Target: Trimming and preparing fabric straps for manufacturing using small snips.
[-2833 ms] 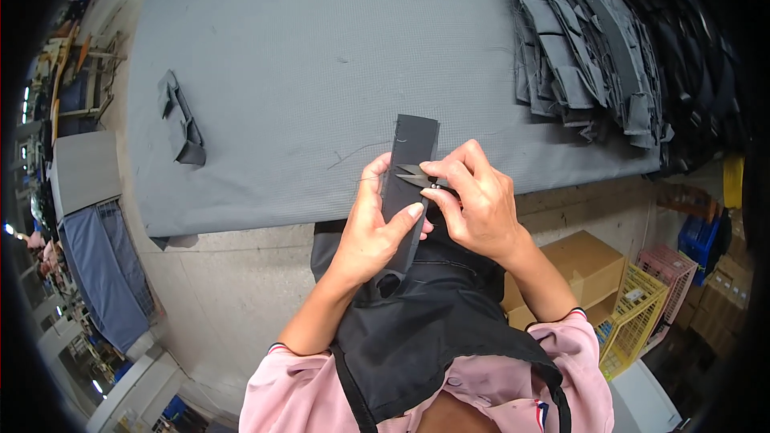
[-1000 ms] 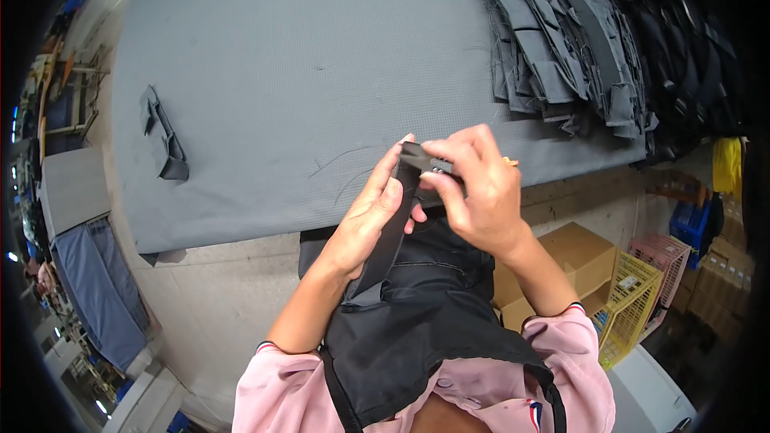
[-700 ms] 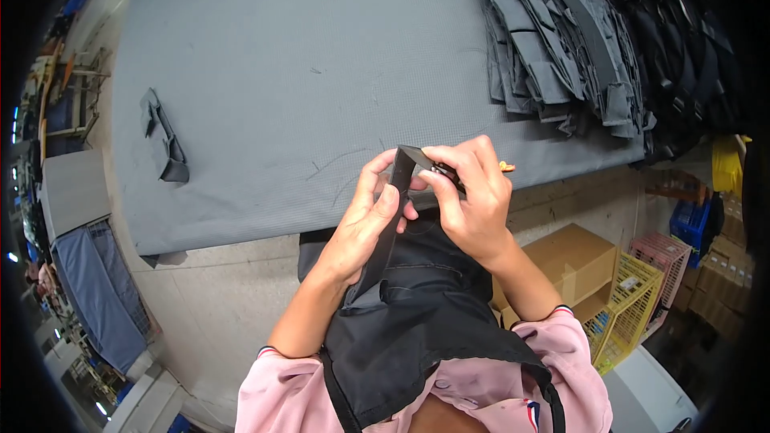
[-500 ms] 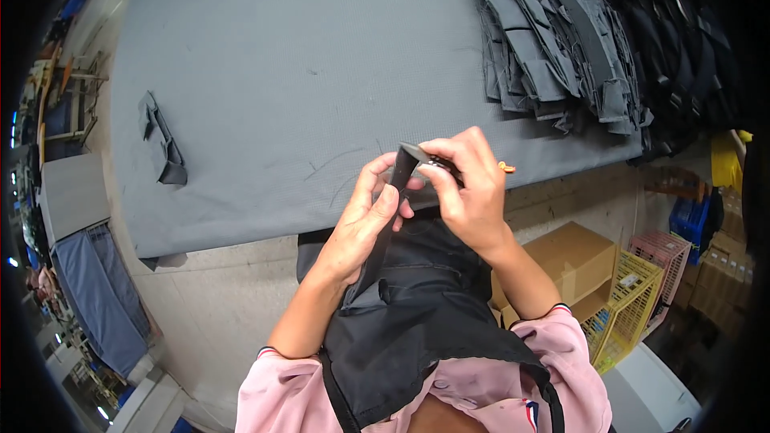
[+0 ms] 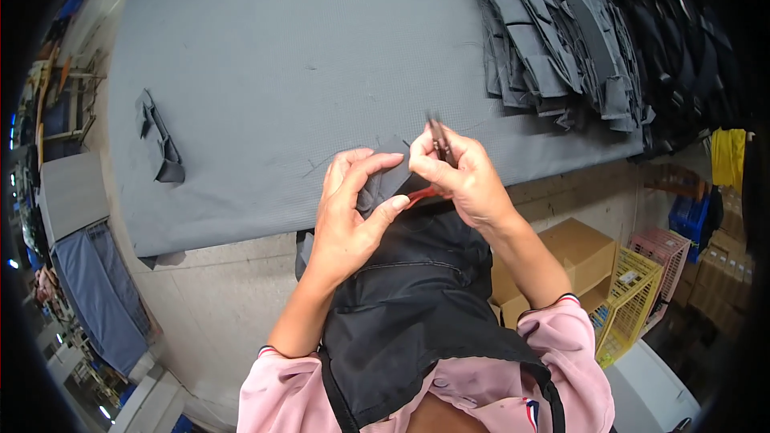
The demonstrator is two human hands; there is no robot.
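My left hand [image 5: 345,216] pinches a dark grey fabric piece [image 5: 391,170] over the near edge of the table, thumb below and fingers on top. My right hand [image 5: 465,176] is closed around small dark thread snips [image 5: 438,138], whose tips point away from me and are blurred. Beneath the right hand, a red strip [image 5: 423,194] runs toward my left thumb; I cannot tell whether it belongs to the snips. The right fingertips are close beside the fabric piece. A folded grey fabric piece [image 5: 167,170] lies apart at the left of the table.
Grey cloth covers the table [image 5: 265,56], with loose threads on it. A stack of grey sewn pieces [image 5: 545,48] lies at the far right, beside a heap of black straps [image 5: 682,56]. Below right are a cardboard box [image 5: 573,252] and a yellow crate [image 5: 634,297].
The fabric piece has been turned, so its flat face now shows. The snips now point away from me, and the red strip has swung from right of my right hand to between the hands.
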